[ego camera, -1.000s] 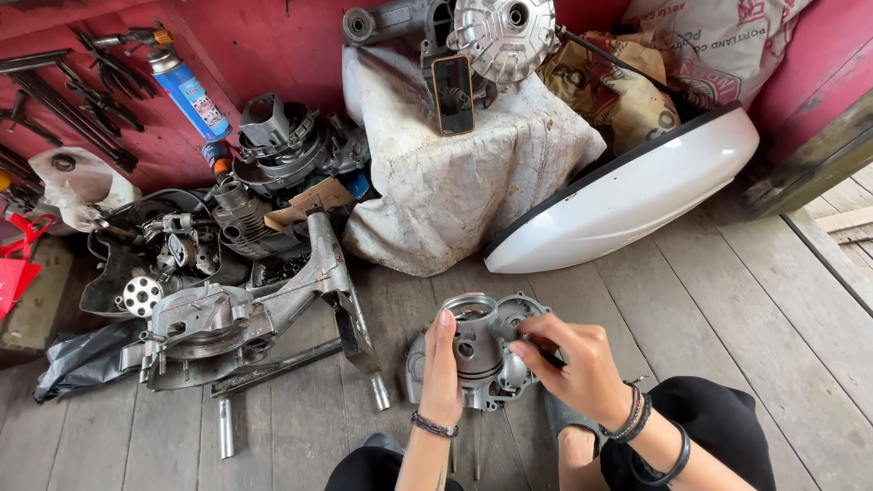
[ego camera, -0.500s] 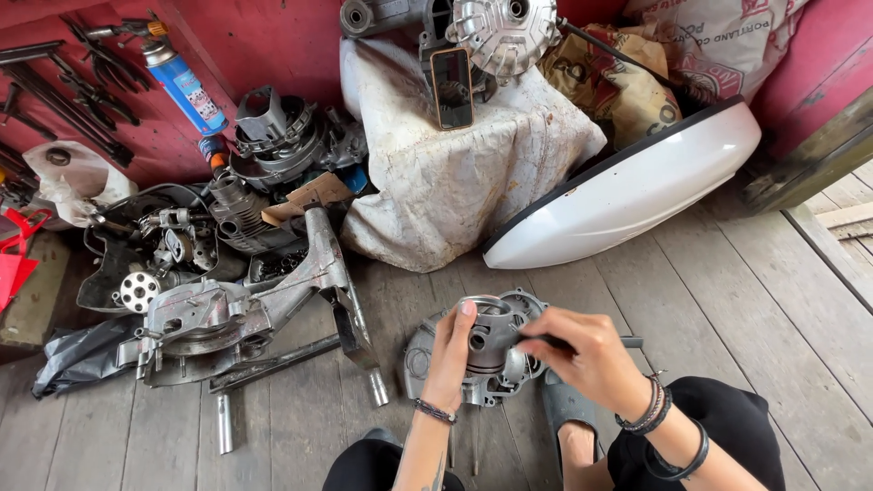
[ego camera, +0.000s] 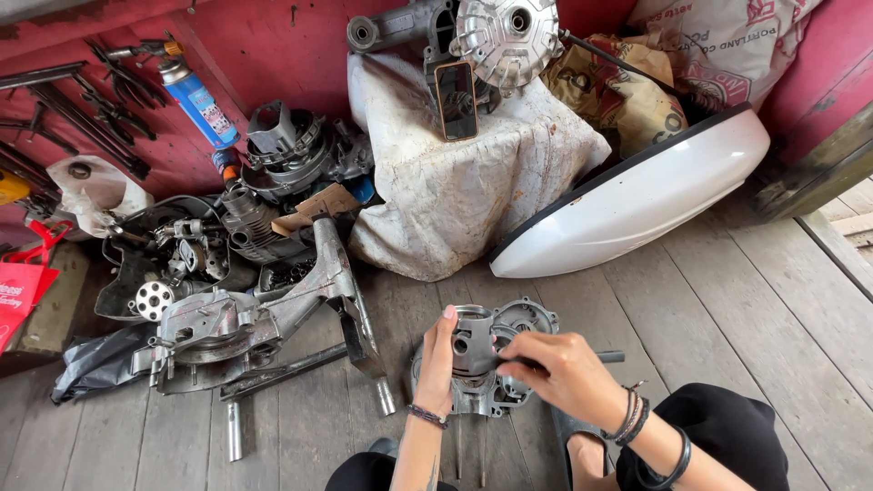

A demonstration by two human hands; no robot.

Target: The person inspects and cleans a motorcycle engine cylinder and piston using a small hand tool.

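A grey metal engine casing lies on the wooden floor in front of my knees. My left hand grips its left side beside a round cylinder part that stands on it. My right hand is closed around a dark slim tool whose handle sticks out to the right, with the tip hidden at the casing's middle.
A large engine block with a swing arm lies to the left among loose parts. A white body panel leans behind, next to a cloth-draped stand carrying a hub. A blue spray can and tools rest against the red wall.
The view has shifted slightly. My right hand moved left over the casing's middle with the tool, and my left hand slid up along the casing's left side.
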